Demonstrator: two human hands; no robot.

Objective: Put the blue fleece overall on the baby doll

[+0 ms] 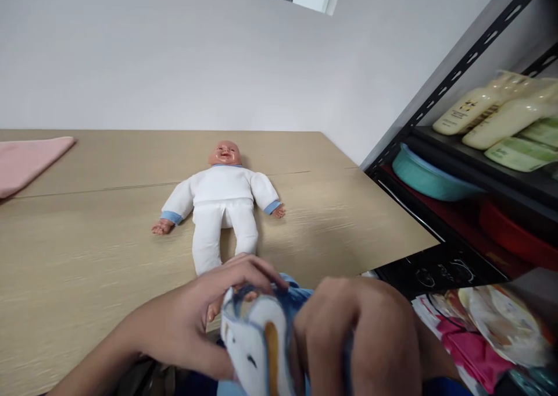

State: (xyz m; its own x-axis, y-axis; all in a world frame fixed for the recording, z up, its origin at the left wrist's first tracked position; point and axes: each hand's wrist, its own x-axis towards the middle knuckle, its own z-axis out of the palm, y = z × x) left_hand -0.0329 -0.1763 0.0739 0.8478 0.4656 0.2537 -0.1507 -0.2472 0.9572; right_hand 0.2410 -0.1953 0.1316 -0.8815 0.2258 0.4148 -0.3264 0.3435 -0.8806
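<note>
- A white cloth piece with blue edging and an orange strip is held low in front of the person, at the near edge of the view, between the two hands.
- Its left side is gripped by the left hand, with the thumb underneath and the fingers reaching over the top.
- Its right side is met by the right hand, which is curled tightly; some blue fabric is pinched there, its fingertips being hidden.
- Just beyond the left hand, a doll in a white suit with blue cuffs is laid face up, arms spread; its feet are hidden.
- The doll is carried by a wooden tabletop, on which a folded pink cloth is placed at far left.
- To the right, bottles are stored on a black rack, above a turquoise basin.
- Below the rack, a printed package is partly seen.
</note>
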